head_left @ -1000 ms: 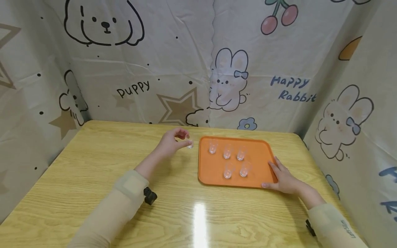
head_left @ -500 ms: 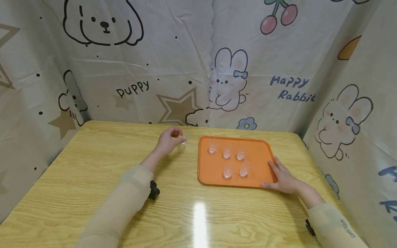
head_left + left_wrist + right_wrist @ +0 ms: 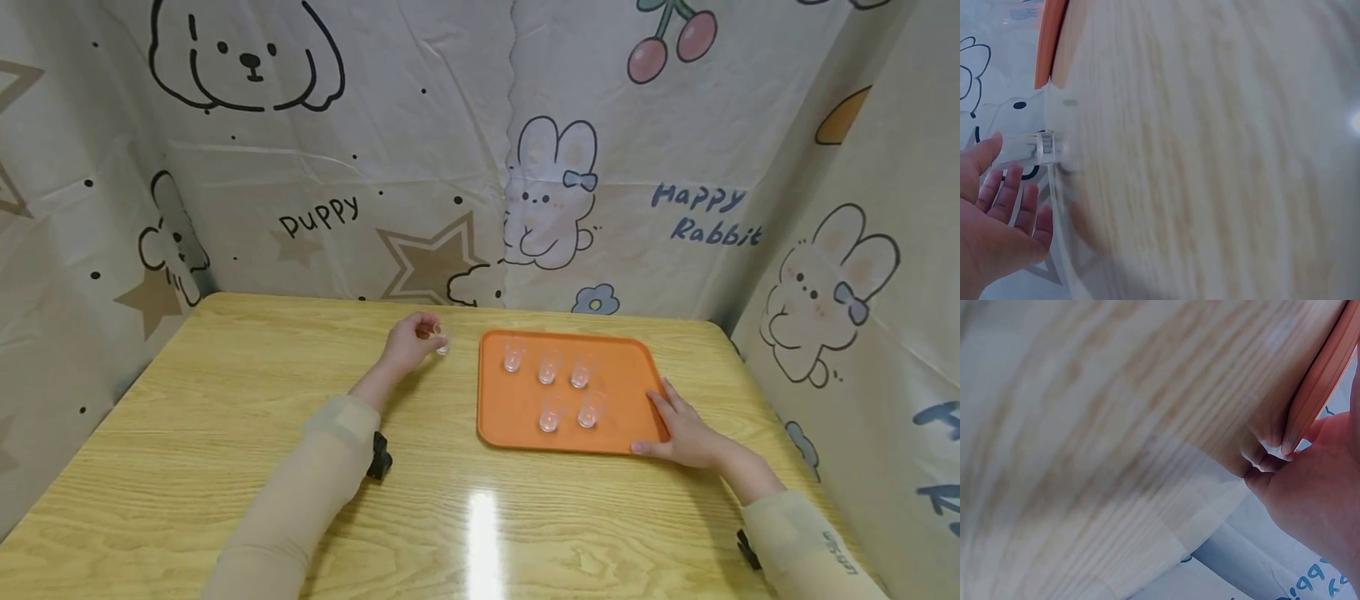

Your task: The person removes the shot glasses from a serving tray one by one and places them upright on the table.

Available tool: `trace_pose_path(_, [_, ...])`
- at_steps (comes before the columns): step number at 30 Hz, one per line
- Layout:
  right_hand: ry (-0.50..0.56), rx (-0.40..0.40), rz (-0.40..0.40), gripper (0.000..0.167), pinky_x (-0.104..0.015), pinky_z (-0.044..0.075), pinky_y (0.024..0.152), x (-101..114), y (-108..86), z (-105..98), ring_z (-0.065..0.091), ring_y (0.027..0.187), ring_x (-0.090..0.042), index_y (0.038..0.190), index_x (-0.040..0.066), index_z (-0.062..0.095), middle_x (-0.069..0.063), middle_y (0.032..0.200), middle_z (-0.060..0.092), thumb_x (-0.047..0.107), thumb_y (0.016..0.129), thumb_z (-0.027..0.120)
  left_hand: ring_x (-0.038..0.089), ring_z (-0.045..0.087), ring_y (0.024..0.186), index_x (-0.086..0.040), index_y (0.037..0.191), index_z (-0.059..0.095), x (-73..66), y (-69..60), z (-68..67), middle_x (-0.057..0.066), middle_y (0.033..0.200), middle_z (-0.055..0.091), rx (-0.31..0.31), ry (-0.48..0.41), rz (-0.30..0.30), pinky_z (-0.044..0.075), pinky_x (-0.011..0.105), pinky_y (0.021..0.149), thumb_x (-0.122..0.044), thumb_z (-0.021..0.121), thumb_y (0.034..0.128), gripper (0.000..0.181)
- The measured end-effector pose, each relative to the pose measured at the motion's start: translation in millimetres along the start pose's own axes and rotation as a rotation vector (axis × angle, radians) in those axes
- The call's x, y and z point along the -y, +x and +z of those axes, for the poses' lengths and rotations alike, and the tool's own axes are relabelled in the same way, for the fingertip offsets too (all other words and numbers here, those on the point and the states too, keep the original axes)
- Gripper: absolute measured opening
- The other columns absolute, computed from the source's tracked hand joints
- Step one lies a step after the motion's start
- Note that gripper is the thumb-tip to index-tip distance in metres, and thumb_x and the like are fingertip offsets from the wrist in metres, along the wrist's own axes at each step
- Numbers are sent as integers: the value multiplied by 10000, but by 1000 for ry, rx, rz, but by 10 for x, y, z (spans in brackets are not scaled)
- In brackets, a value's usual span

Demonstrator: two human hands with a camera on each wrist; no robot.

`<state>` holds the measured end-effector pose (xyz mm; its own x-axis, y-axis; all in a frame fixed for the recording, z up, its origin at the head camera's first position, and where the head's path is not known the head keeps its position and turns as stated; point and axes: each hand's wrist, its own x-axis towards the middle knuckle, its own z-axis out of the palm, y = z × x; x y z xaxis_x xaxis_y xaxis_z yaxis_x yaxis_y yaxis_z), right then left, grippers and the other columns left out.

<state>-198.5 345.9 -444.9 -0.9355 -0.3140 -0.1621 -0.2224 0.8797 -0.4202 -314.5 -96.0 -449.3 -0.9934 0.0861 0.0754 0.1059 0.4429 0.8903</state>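
In the head view, my left hand (image 3: 408,343) holds a small clear shot glass (image 3: 442,344) on the table, left of the orange tray (image 3: 510,429). Thumb and fingers are about its upper part in the left wrist view, where the base of the shot glass (image 3: 1046,147) meets the tabletop. My right hand (image 3: 690,435) grips the tray's near right corner, its thumb at the front edge and its fingers along the right rim. Several more clear glasses stand on the tray, among them a far-left glass (image 3: 513,358) and a near-left glass (image 3: 550,415).
The wood-grain table (image 3: 420,525) has a bright light reflection in front of the tray. A cloth curtain (image 3: 420,150) printed with cartoon animals stands behind the table and along both sides.
My left hand has moved a little left with the shot glass, away from the tray, then come down slightly at the table. My right hand and the tray have stayed put.
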Motion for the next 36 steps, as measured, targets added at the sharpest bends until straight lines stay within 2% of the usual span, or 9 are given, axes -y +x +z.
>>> trace_pose_path(4, [-6, 11, 11, 1037, -695, 210, 1007, 37, -8, -17, 99, 1319, -585, 1444, -100, 196, -336, 1510, -9, 508, 780, 711, 309, 532, 1045, 12, 1155, 564, 17, 9, 1, 179, 1127, 609, 0, -4, 0, 426, 391, 944, -128, 695, 860, 352])
trace_pose_path(10, [-12, 15, 14, 1022, -694, 215, 1006, 28, -1, -8, 101, 1319, -585, 1448, -93, 192, -332, 1512, -9, 488, 788, 712, 322, 515, 1090, 19, 1239, 530, 14, 0, -37, 194, 1195, 585, 28, -14, -3, 415, 406, 965, -150, 693, 864, 442])
trace_pose_path(14, [-15, 16, 16, 1025, -697, 219, 1001, 15, 4, -3, 105, 1315, -591, 1449, -91, 192, -330, 1513, -8, 499, 788, 708, 336, 484, 1144, -5, 1297, 491, -63, -37, -89, 179, 1265, 537, 21, -16, -13, 413, 426, 969, -183, 694, 866, 509])
trace_pose_path(17, [-20, 16, 19, 1029, -693, 222, 1003, 13, 7, -5, 107, 1315, -591, 1449, -89, 193, -329, 1513, -9, 507, 786, 706, 339, 467, 1175, -17, 1324, 471, -160, -83, -117, 170, 1306, 504, 0, 21, 15, 415, 439, 971, -204, 695, 865, 545])
trace_pose_path(22, [-17, 12, 10, 1027, -688, 224, 1007, 14, 7, -9, 117, 1315, -589, 1444, -96, 201, -335, 1511, -2, 503, 783, 710, 328, 455, 1189, -53, 1329, 482, -388, -230, -116, 149, 1335, 486, -12, 91, 117, 409, 446, 977, -217, 699, 862, 541])
trace_pose_path(28, [-36, 9, -3, 1030, -680, 227, 1014, -14, 28, -9, 127, 1317, -584, 1435, -108, 210, -349, 1504, 13, 507, 780, 712, 300, 478, 1159, -72, 1301, 506, -635, -439, -34, 104, 1292, 522, 15, 114, 231, 407, 424, 987, -221, 724, 842, 530])
trace_pose_path(31, [-40, 4, -11, 1029, -687, 235, 1001, -24, 33, -7, 140, 1309, -591, 1431, -109, 218, -352, 1502, 18, 507, 774, 717, 277, 485, 1151, -72, 1308, 502, -714, -539, 45, 89, 1286, 529, 52, 113, 259, 423, 425, 968, -230, 729, 837, 547])
trace_pose_path(36, [-63, 0, -19, 1031, -692, 251, 986, -24, 35, -21, 157, 1295, -602, 1422, -116, 234, -363, 1493, 37, 514, 766, 719, 257, 483, 1162, -99, 1315, 500, -822, -719, 231, 65, 1284, 532, 134, 59, 237, 436, 449, 946, -226, 737, 828, 556])
